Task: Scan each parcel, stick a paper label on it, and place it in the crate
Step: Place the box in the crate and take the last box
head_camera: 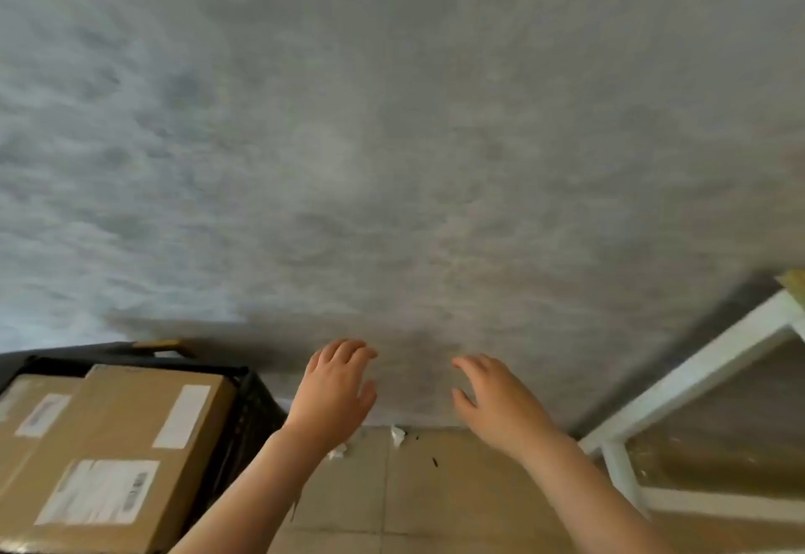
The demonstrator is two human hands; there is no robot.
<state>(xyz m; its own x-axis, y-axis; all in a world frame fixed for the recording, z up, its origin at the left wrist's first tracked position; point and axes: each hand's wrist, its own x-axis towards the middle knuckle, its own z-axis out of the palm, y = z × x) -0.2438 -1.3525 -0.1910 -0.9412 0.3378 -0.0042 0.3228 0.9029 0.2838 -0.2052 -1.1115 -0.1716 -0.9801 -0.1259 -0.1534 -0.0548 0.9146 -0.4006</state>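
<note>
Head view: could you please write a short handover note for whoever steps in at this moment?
Left hand: open, holds nothing.
Right hand: open, holds nothing.
Black crate at lower left holds two cardboard parcels; the larger parcel lies on top, white labels showing, and the smaller parcel sits behind it.
Done: both look labelled and crated.
Left: no scanner or further parcels are in view; look for any remaining.

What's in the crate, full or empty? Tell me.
Full: two labelled boxes fill the black crate, the top one rising above its rim.
</note>
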